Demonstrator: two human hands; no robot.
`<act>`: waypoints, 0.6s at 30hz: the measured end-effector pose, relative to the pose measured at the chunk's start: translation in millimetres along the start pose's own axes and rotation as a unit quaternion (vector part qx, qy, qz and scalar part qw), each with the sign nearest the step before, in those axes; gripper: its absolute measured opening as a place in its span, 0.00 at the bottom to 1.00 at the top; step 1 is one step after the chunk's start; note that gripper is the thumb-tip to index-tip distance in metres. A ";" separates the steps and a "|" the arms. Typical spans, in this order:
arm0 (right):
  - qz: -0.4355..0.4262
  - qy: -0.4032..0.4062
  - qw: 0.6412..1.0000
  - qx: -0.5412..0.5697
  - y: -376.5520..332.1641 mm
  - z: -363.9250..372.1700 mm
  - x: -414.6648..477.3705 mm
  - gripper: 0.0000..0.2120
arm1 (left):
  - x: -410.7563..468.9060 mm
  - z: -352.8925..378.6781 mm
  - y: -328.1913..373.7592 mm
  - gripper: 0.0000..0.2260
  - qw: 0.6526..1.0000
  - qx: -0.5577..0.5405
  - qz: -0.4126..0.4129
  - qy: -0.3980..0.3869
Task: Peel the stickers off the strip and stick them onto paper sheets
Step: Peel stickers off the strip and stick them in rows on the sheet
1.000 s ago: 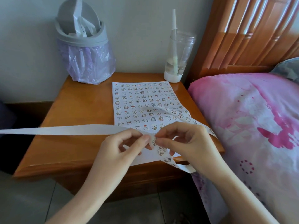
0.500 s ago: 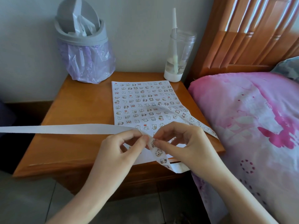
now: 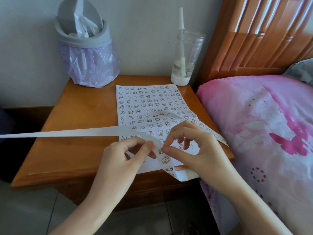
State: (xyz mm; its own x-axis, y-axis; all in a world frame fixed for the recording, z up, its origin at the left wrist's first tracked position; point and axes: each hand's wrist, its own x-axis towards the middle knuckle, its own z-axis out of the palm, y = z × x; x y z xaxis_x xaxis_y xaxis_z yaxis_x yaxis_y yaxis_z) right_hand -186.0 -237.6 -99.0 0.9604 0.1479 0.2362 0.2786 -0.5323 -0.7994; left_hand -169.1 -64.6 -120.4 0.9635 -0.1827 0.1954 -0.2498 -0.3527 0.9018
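Here the strip (image 3: pixel 67 133) runs out of the picture at the left edge, so its end is not visible; this part is bare white. Between the hands it bends down and carries small cartoon stickers. It then passes under the right hand (image 3: pixel 194 150), which hides how it joins the stretch lying over the sheet toward the bed. The left hand (image 3: pixel 122 160) pinches the strip between thumb and forefinger. The right hand pinches it just beside, with the tips of thumb and forefinger; whether a sticker is lifted there is too small to tell. The hands cover the near part of the paper sheet (image 3: pixel 149 106), which is full of sticker rows and lies on a wooden nightstand (image 3: pixel 81 116). At the back stand a grey bin (image 3: pixel 84 48) with a purple bag and a clear bottle (image 3: pixel 184 55) with a straw, against a pale wall. A pink bed cover (image 3: pixel 262 124) and a wooden headboard (image 3: pixel 254 39) are on the right.
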 end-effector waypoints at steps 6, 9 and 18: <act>0.099 0.063 0.989 0.088 10.2 -45.2 4.2 0.09 | 0.2 -1.1 -2.6 0.09 1.000 -0.009 -0.004 -0.008; 0.193 0.062 0.977 0.064 31.0 -62.8 4.5 0.07 | -1.0 -1.0 -5.7 0.06 1.000 0.008 0.002 -0.016; 0.232 0.000 0.973 0.002 43.9 -55.9 9.7 0.04 | -0.3 0.1 -11.2 0.04 1.000 0.029 0.004 -0.011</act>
State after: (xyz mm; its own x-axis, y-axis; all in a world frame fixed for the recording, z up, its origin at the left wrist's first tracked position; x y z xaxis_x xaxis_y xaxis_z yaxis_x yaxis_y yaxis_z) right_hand -164.9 -306.2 -100.9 0.9826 -0.1085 -0.1507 -0.1855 -0.5389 -0.8217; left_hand -166.6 -60.7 -130.6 0.9591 -0.2059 0.1941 -0.2639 -0.4032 0.8762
